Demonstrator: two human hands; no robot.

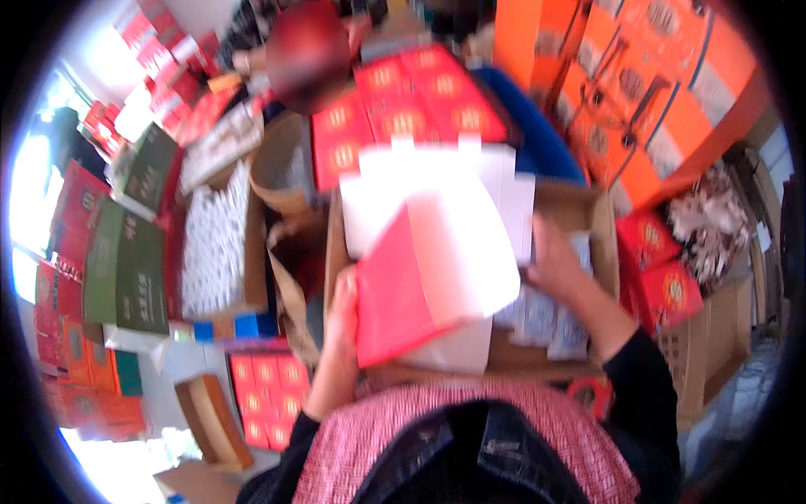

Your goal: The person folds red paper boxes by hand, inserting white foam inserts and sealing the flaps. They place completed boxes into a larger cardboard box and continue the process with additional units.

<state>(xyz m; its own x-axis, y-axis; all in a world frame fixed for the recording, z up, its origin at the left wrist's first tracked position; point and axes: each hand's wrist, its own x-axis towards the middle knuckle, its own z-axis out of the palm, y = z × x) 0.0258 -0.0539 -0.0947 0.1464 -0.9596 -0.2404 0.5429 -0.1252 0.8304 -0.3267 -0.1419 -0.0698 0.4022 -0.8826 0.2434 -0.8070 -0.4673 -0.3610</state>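
Observation:
My left hand (337,328) grips the left edge of a partly folded carton (395,290), red on one panel and white inside, tilted up and blurred. Beneath it lie flat white carton blanks (378,202) with tabs and flaps. At the right edge of a white flap is my right hand (558,262); its fingers are smeared and partly hidden, so I cannot tell whether they pinch it. Below that hand, small pale packets (537,315) sit in an open brown cardboard box (600,218) that the blanks lie across.
Red boxes (403,109) lie beyond the blanks, beside a blue bin (537,134). Orange cartons (630,92) are stacked at the right. On the left stand a box of white packets (214,244) and green boxes (126,265). Another person (260,59) is at the far side.

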